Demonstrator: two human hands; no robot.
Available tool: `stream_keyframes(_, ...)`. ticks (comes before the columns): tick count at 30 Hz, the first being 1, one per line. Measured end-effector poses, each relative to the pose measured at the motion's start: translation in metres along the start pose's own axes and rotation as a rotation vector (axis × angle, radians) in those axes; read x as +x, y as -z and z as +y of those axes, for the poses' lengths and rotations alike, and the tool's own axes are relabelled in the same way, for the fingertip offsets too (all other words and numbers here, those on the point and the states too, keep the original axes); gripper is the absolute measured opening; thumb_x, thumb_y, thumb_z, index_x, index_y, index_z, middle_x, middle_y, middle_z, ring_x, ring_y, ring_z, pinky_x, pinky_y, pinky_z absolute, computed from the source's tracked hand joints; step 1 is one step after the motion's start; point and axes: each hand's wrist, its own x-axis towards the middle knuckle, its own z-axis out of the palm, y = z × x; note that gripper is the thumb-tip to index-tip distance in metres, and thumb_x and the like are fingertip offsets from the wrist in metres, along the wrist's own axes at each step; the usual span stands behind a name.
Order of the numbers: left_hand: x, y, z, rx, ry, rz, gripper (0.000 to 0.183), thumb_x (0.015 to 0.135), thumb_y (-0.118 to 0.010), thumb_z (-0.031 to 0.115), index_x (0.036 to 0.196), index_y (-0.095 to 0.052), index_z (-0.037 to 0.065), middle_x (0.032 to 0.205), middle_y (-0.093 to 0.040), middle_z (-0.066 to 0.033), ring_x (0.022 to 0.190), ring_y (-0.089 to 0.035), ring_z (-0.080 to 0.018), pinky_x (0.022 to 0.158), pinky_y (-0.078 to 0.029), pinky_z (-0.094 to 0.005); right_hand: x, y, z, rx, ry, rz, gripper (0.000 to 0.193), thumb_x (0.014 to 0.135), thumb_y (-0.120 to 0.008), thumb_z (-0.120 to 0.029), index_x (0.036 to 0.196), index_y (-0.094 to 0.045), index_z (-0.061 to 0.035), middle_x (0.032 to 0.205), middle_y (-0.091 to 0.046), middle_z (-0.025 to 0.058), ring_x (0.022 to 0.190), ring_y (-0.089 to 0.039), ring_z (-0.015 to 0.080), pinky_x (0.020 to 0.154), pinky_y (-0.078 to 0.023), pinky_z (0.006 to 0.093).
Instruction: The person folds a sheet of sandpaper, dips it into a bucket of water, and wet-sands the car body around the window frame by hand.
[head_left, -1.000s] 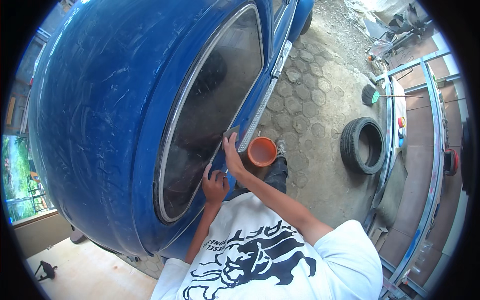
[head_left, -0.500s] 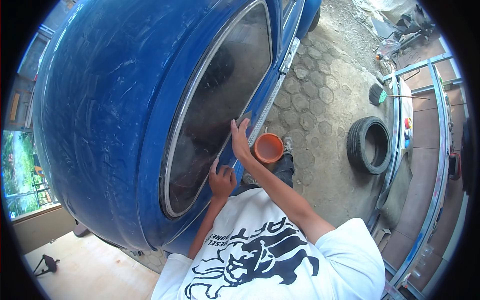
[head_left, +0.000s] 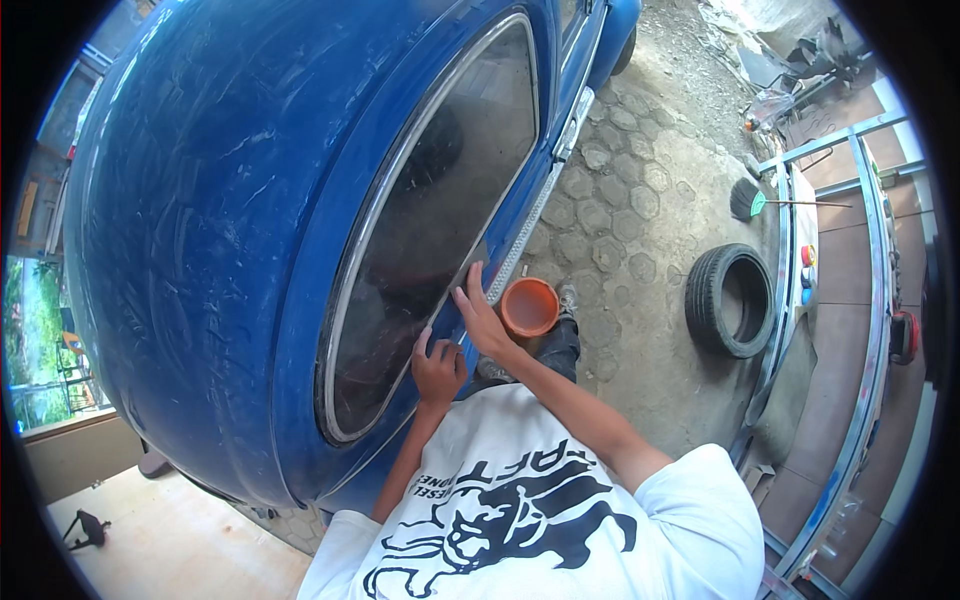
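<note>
Beside me stands a blue car (head_left: 200, 220) with rounded bodywork, its paint covered in pale smears and scuffs. Its dark side window (head_left: 430, 220) has a bright metal trim. My right hand (head_left: 483, 325) lies against the blue panel just below the window's lower edge, fingers stretched and slightly apart. A small grey sheet (head_left: 481, 251), perhaps sandpaper, shows at its fingertips; most of it is hidden by the hand. Nearer to me, my left hand (head_left: 438, 372) rests at the lower trim, forefinger extended onto the window edge, other fingers loosely bent, holding nothing visible.
An orange bucket (head_left: 530, 307) of cloudy liquid stands by my feet, close to the running board (head_left: 525, 235). Farther right are a loose tyre (head_left: 705, 300), a broom with a green head (head_left: 757, 203) and a metal frame (head_left: 868, 400). A pale board (head_left: 190, 540) lies at lower left.
My right hand has slid toward me along the panel below the window, closer to my left hand. The left hand stays at the trim. The whole view has shifted slightly.
</note>
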Motion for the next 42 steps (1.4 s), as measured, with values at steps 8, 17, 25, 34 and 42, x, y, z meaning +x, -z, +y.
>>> stream_keyframes(8,-0.001,-0.005,-0.005,-0.025,0.001,0.0,0.009,0.07,-0.065,0.008,0.076,-0.069,0.012,0.085,-0.063,-0.0023,0.114,-0.052,-0.0364,0.094,-0.041,-0.0467,0.007,-0.003,0.006,-0.054,0.006,0.043,0.079,0.101,-0.031,-0.046,0.148,0.005,0.007,0.157,0.004,0.0247,0.146,0.003,0.0332,0.118,-0.004,0.0384)
stream_keyframes(17,0.001,-0.002,-0.006,-0.003,-0.02,-0.018,0.006,0.071,-0.065,0.01,0.075,-0.069,0.011,0.086,-0.063,-0.0034,0.114,-0.051,-0.0366,0.093,-0.04,-0.047,0.012,-0.005,-0.021,0.003,-0.035,0.08,0.077,0.102,-0.031,-0.042,0.147,0.004,0.0086,0.157,0.005,0.0259,0.147,0.003,0.0327,0.118,-0.005,0.0356)
stream_keyframes(25,0.003,-0.003,-0.004,-0.046,-0.014,-0.039,0.007,0.071,-0.065,0.01,0.076,-0.069,0.011,0.088,-0.063,-0.0027,0.116,-0.05,-0.036,0.09,-0.041,-0.0465,0.026,-0.004,0.017,0.205,-0.055,0.093,0.075,0.102,-0.031,-0.043,0.148,0.002,0.0064,0.157,0.004,0.0247,0.147,0.002,0.031,0.118,-0.006,0.0335)
stream_keyframes(34,0.039,0.04,0.018,-0.205,0.084,0.001,0.016,0.074,-0.061,0.004,0.086,-0.07,0.007,0.105,-0.062,-0.011,0.112,-0.058,-0.0315,0.091,-0.048,-0.0414,0.024,0.015,0.008,0.06,-0.024,0.073,0.072,0.102,-0.029,-0.043,0.149,-0.007,0.0053,0.157,0.0,0.0254,0.147,-0.003,0.0316,0.117,-0.008,0.0344)
stream_keyframes(42,0.046,0.026,-0.001,-0.292,0.052,-0.212,0.039,0.078,-0.056,0.003,0.116,-0.062,0.007,0.136,-0.05,-0.0124,0.129,-0.046,-0.0289,0.102,-0.045,-0.0403,0.03,-0.018,0.008,0.202,-0.161,0.155,0.073,0.103,-0.028,-0.043,0.148,-0.001,0.0073,0.157,0.005,0.0255,0.147,0.005,0.0313,0.118,-0.002,0.0345)
